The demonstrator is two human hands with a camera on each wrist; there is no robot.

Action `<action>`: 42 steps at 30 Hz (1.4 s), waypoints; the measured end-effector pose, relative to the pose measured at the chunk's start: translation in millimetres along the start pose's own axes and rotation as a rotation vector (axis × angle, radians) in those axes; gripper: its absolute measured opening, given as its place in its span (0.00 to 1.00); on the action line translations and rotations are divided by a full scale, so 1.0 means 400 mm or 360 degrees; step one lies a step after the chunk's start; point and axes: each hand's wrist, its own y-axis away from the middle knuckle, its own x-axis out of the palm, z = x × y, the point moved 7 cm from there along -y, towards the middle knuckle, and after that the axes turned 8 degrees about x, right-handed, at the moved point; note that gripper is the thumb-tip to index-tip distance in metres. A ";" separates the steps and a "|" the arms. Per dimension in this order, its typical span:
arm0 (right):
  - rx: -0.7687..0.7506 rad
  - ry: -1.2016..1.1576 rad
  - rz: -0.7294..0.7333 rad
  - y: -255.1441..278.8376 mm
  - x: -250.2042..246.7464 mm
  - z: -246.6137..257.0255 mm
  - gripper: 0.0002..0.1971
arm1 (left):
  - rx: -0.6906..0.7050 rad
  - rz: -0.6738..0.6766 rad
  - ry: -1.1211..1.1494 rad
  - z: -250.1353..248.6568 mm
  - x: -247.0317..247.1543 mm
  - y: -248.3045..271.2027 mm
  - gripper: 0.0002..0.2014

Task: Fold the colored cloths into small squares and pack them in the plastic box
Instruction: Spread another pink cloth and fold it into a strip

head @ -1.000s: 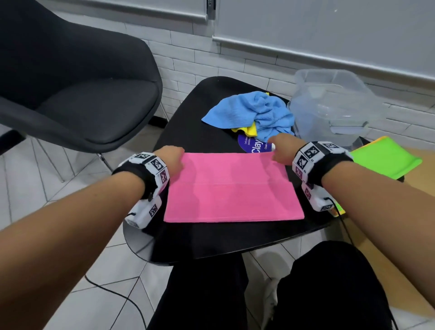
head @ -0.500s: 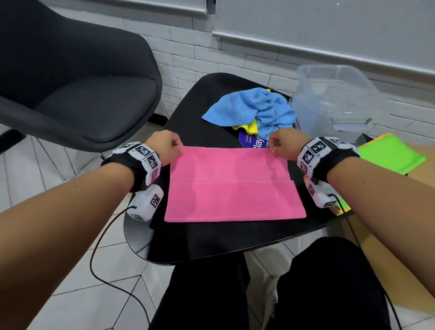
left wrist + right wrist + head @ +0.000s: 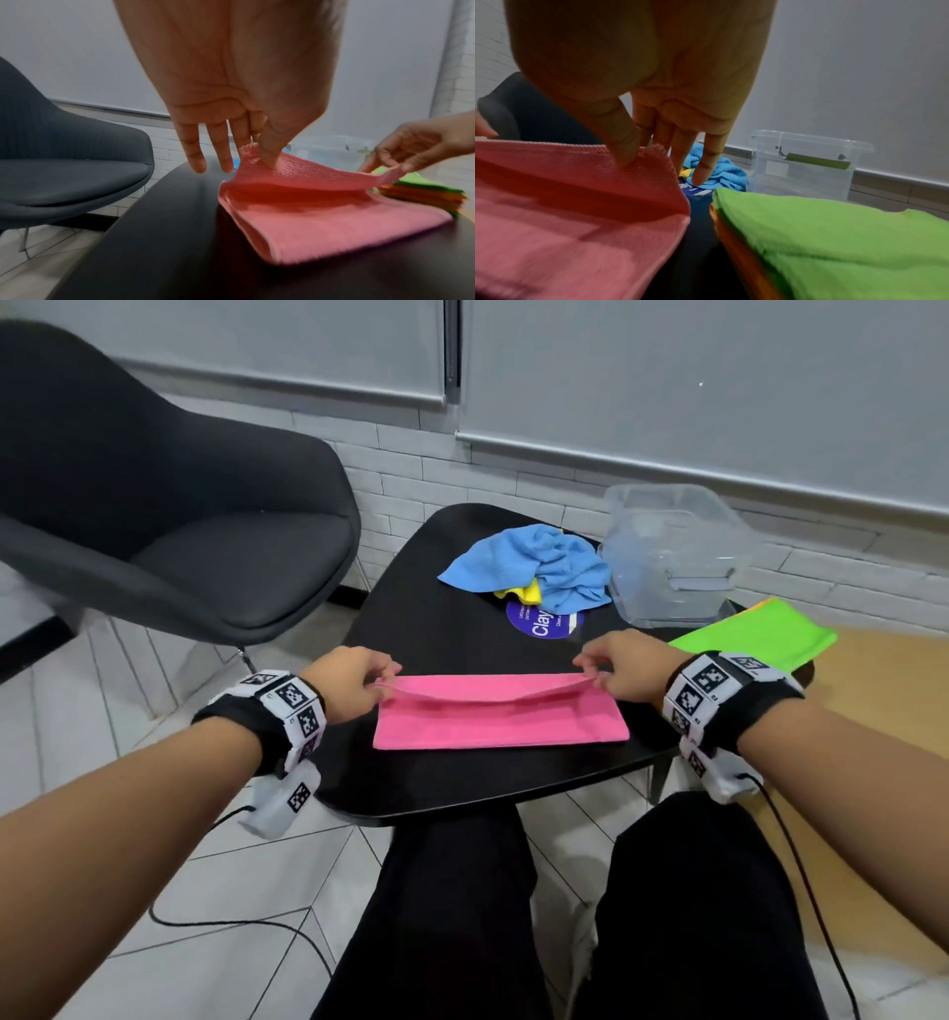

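1. Pink cloth [image 3: 500,713]: folded strip near the front edge of the black table [image 3: 452,783], long axis running left to right; its top layer is lifted along the far edge.
2. Left hand [image 3: 349,683]: thumb and a finger pinch the lifted layer's left far corner; remaining fingers extended.
3. Right hand [image 3: 624,672]: pinches the right far corner likewise.
4. Green cloth [image 3: 760,634]: folded, topping a stack just right of the pink cloth.
5. Blue cloth [image 3: 534,564]: crumpled farther back, over a yellow cloth [image 3: 524,594].
6. Plastic box [image 3: 678,557]: far right; apparently holds no cloth, though its clear walls blur.
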 end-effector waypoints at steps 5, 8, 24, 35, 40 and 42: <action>0.0036 0.0173 0.0033 0.045 0.057 -0.006 0.08 | 0.0059 0.0066 -0.0225 -0.027 0.054 0.039 0.11; 0.0043 0.0227 0.0047 0.054 0.092 -0.015 0.05 | 0.0068 0.0133 -0.0278 -0.039 0.077 0.055 0.13; 0.0119 0.0203 -0.0137 0.001 0.201 0.181 0.28 | -0.0296 0.0075 -0.0266 -0.174 0.216 -0.065 0.28; 0.0485 0.0111 -0.0064 0.008 0.269 0.009 0.34 | -0.0512 0.0167 -0.0168 -0.028 0.245 0.002 0.28; 0.0509 0.0138 0.0064 -0.022 0.210 -0.001 0.30 | -0.0619 -0.0031 -0.0160 -0.010 0.166 -0.041 0.25; 0.0466 0.0227 -0.0022 -0.034 0.163 0.011 0.31 | -0.0617 -0.0090 -0.0292 -0.007 0.125 -0.053 0.25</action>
